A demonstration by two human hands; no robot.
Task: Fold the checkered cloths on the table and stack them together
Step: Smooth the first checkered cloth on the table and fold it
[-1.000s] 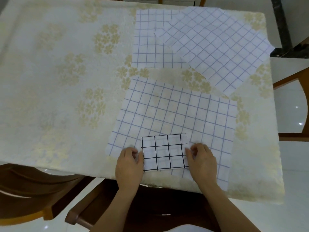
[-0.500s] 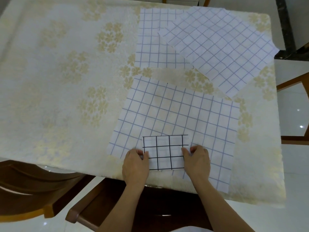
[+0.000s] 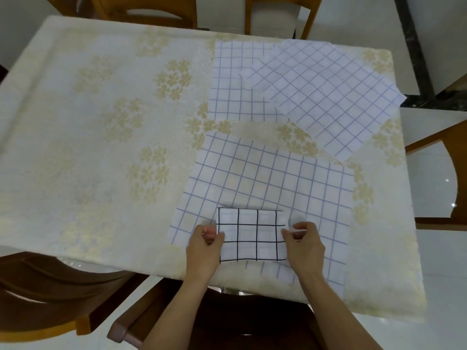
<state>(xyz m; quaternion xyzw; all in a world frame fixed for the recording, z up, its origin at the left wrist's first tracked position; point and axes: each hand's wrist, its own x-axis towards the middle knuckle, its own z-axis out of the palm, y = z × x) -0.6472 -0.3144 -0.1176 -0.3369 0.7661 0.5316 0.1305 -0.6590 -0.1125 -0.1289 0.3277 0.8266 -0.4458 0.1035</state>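
A small folded cloth with a black check [image 3: 251,234] lies at the table's near edge, on top of a large unfolded cloth with a pale blue check [image 3: 273,183]. My left hand [image 3: 204,245] pinches the folded cloth's left edge and my right hand [image 3: 303,245] pinches its right edge. Two more unfolded blue-checked cloths lie at the far right: a square one [image 3: 235,89] and a diagonal one [image 3: 326,94] that overlaps it and reaches the table's right edge.
The table [image 3: 101,135] wears a cream cloth with gold flowers. Wooden chairs stand at the far side [image 3: 141,8], the right [image 3: 444,137], the near left [image 3: 50,286] and under my arms. The floor is glossy white.
Both hands have closed in on the folded cloth's side edges and their fingers have curled round them. The view has tilted to show more of the far chairs.
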